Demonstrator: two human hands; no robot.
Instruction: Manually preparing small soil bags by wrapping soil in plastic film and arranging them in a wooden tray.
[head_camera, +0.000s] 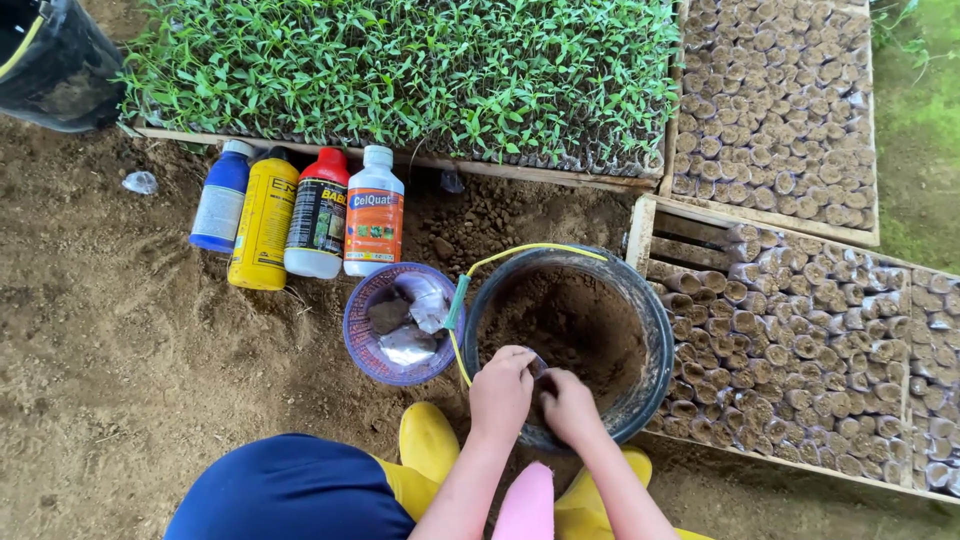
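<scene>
Bottles (300, 215) lie far left w/ purple bowl (395, 322) beside black bucket (570, 340) of soil. Risk: soil may spill over rim if hands jerk. Left hand (502, 392) & right hand (568, 405), fingers curled together, pinch small clear bag (537, 366) at near rim.

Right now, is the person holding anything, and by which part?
Both hands, left hand and right hand, pinch a small clear bag over the soil bucket; which part cannot be told.
</scene>
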